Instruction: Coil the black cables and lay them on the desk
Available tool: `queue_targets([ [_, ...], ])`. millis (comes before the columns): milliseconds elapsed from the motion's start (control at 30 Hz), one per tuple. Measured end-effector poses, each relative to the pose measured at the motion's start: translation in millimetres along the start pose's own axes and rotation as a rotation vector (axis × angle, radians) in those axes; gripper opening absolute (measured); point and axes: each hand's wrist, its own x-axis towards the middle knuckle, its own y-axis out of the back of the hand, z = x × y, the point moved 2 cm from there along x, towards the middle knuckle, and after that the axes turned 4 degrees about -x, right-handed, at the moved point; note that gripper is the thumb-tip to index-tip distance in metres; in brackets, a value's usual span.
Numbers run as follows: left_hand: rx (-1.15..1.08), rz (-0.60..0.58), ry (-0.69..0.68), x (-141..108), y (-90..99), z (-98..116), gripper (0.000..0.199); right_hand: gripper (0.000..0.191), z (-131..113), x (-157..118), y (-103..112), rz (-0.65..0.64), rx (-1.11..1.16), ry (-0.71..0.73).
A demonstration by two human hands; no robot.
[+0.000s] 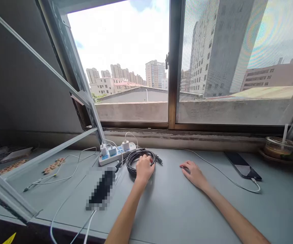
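Note:
My left hand (144, 167) is closed on the right side of a coiled black cable (131, 166) that lies flat on the grey table. The fingers reach into the ring, and the hand hides part of the coil. A black connector (159, 160) sticks out beyond the coil's right edge. Apart from the cable, my right hand (194, 174) rests on the table with its fingers loosely bent and no object visible in it.
Behind the coil stands a white power strip (116, 156) with several plugs. A blurred-out dark device (102, 189) and white cords are left. A charging phone (243, 166) and a drink cup (280, 147) stand at right. A metal frame (85, 101) crosses the left side.

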Motion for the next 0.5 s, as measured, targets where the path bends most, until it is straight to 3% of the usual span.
queue_targets([
  [267,-0.127,0.107,0.034,2.5,-3.2,-2.4,0.01,0.027,1.3,1.4,-3.0,0.011,-0.021,-0.002],
  [500,-0.257,0.444,0.175,3.9,12.9,-10.1,0.024,0.027,1.2,1.7,-3.7,0.018,-0.041,0.0],
])
